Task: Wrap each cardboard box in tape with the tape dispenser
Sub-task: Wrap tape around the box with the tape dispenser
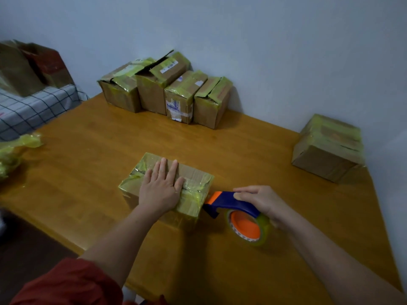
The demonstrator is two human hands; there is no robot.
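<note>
Your right hand (262, 201) grips the tape dispenser (236, 213), whose orange-tipped front edge touches the right end of the cardboard box (193, 179) lying near the middle of the wooden table (88, 150); the yellowish roll hangs below your fingers. That box sits directly under your left hand (161, 187), which presses flat with straight fingers (holding nothing). The table stands against a pale wall, with four taped boxes (167, 91) lined up at the back and another taped box (329, 148) at the far right. Both forearms reach forward, the left wearing a red sleeve (66, 285).
</note>
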